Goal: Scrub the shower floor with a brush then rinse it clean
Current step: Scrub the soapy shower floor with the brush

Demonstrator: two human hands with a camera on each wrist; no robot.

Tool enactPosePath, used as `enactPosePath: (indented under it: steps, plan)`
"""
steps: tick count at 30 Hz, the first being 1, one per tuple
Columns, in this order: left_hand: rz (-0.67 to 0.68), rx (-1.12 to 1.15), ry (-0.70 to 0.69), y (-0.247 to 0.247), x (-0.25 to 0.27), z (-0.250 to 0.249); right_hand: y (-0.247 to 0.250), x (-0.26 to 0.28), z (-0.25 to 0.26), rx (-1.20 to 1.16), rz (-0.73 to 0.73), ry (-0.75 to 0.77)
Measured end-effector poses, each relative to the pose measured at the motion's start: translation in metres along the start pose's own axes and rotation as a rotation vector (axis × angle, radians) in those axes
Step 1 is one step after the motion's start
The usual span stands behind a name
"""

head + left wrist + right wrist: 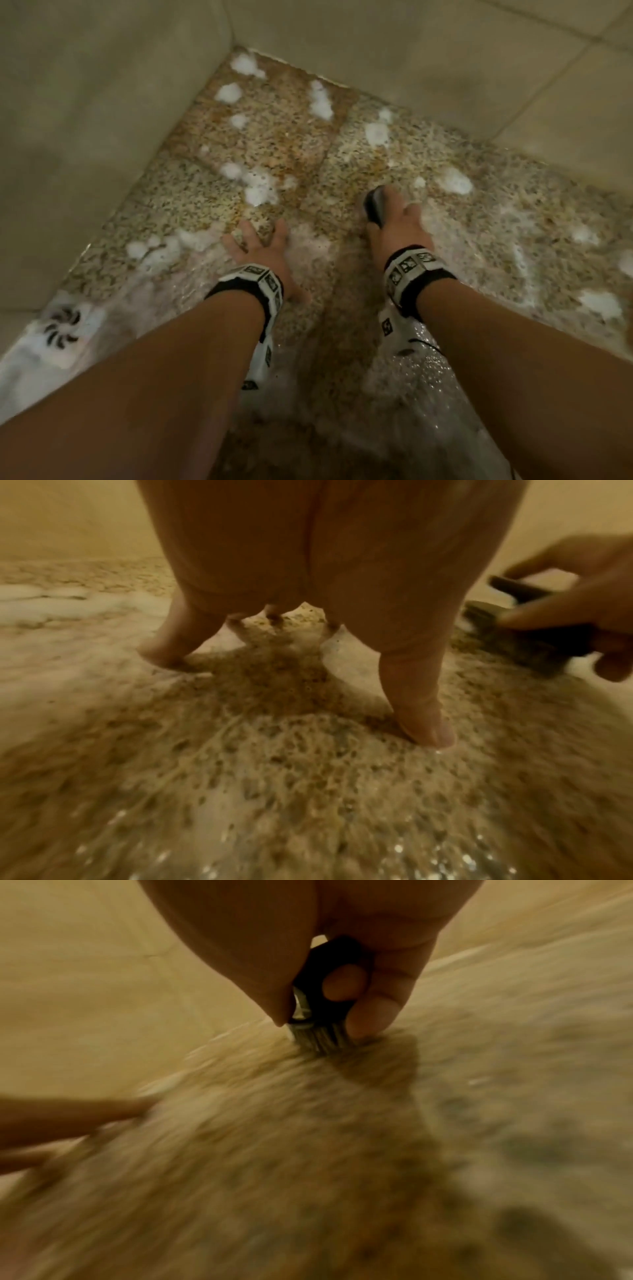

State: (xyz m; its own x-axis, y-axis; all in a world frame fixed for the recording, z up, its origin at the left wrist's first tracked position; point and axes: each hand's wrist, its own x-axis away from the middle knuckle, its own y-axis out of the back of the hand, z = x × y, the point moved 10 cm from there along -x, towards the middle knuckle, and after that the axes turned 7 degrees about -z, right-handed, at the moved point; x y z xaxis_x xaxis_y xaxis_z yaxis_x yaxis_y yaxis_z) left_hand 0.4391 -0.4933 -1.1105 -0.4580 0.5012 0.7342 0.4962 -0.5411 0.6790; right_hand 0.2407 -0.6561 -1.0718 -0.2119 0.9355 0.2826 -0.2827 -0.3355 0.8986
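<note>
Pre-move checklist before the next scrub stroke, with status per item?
1. Right hand grips brush: ok.
2. Bristles touch the shower floor: ok.
3. Left hand rests on the floor with fingers spread, apart from the brush: ok.
4. Foam and water on the floor for scrubbing: ok.
5. Brownish stain ahead of the brush gone: not ok.
6. Drain cover draining freely: cannot tell; foam lies round it.
</note>
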Motion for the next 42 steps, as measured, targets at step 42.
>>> enactPosePath:
  steps: [42]
  plan:
    - [-0.069,0.392,0.534,-0.080,0.080,0.198,-0.142,0.167,0.220,0.269,0.427,0.914]
